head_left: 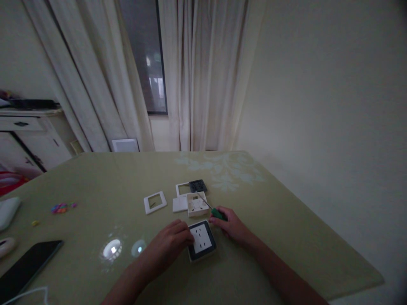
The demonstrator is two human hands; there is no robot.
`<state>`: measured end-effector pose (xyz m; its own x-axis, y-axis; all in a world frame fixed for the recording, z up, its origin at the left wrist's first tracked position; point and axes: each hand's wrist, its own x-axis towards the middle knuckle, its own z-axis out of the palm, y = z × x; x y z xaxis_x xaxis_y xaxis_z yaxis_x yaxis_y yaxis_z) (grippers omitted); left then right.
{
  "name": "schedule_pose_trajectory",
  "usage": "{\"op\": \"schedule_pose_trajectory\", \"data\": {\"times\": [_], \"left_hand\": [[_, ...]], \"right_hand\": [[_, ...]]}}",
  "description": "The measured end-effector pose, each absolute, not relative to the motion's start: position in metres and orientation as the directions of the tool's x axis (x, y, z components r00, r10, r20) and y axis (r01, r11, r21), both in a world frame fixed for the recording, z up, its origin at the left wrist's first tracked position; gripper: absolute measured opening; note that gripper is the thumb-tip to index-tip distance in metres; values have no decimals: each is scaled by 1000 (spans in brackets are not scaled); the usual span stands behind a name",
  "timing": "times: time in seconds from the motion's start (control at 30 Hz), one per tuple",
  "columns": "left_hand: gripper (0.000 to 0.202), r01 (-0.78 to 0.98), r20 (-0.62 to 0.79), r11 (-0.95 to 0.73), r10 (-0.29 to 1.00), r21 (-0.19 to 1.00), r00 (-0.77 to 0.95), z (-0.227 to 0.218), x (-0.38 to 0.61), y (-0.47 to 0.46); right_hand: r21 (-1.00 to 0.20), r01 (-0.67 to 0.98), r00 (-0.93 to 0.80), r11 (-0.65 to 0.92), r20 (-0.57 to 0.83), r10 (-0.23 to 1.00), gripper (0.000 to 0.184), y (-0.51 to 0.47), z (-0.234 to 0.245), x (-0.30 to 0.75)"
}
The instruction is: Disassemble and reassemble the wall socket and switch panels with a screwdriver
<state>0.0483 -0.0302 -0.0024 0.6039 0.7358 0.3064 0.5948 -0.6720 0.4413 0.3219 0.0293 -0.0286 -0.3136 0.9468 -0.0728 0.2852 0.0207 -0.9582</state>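
Note:
My left hand (171, 243) rests with curled fingers on the left edge of a white wall socket with a dark frame (202, 241), which lies flat on the green table (286, 220). Just right of the socket, my right hand (231, 223) is closed round the green handle of a screwdriver (212, 208). The thin shaft of the tool points up-left over a white mounting box (197, 204). Behind the box lie a dark socket insert (198, 186), a white frame (182, 189) and a small white cover plate (179, 204).
A separate white square frame (155, 202) lies to the left. A black phone (27, 267), a white cable and white objects (8, 212) sit near the left edge, with small coloured bits (60, 207). Curtains, a window and a white cabinet stand behind; a wall is at right.

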Motion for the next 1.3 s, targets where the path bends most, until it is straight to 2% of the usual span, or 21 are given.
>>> {"op": "schedule_pose_trajectory", "data": {"times": [0.1, 0.33, 0.47, 0.53, 0.63, 0.7, 0.83, 0.93, 1.07, 1.1, 1.13, 1.23, 1.3], "left_hand": [[18, 571, 320, -665, 739, 480, 592, -5, 47, -29], [17, 556, 324, -679, 725, 480, 607, -7, 42, -29], [17, 542, 316, -599, 789, 590, 527, -11, 42, -32], [36, 529, 328, -545, 830, 651, 451, -13, 44, -35], [85, 527, 281, -487, 861, 697, 424, -17, 51, -40], [96, 535, 217, -456, 866, 712, 450, -20, 54, -42], [86, 504, 159, -421, 861, 754, 483, -22, 52, -39], [84, 461, 111, -378, 855, 803, 507, -22, 45, -36], [85, 459, 56, -321, 863, 828, 503, -23, 39, -34], [85, 461, 52, -314, 866, 830, 497, -24, 39, -34], [85, 456, 52, -309, 868, 834, 493, -23, 39, -34], [85, 406, 65, -300, 864, 863, 499, -21, 39, -33], [81, 372, 74, -294, 860, 881, 505, -19, 40, -33]], "right_hand": [[-960, 279, -311, 9, -82, 947, 44, 29, -29, 322], [-969, 247, -319, 19, -63, 946, 42, 30, -28, 323], [-984, 175, -360, 37, -29, 933, 47, 34, -27, 324], [-989, 132, -366, 62, 9, 931, 51, 36, -24, 327], [-988, 90, -347, 126, 88, 934, 48, 37, -13, 333], [-969, 104, -308, 222, 181, 934, 42, 39, 0, 337], [-864, 139, -150, 483, 464, 873, 31, 42, 38, 335], [-752, 157, -161, 641, 621, 768, 30, 41, 69, 322], [-404, 319, -165, 857, 867, 470, 17, 36, 104, 294], [-349, 315, -176, 883, 892, 415, 13, 34, 109, 287], [-348, 305, -190, 886, 890, 415, 9, 33, 112, 280], [-414, 237, -320, 879, 821, 473, 1, 33, 110, 262], [-428, 196, -421, 882, 776, 470, 1, 35, 102, 254]]}}
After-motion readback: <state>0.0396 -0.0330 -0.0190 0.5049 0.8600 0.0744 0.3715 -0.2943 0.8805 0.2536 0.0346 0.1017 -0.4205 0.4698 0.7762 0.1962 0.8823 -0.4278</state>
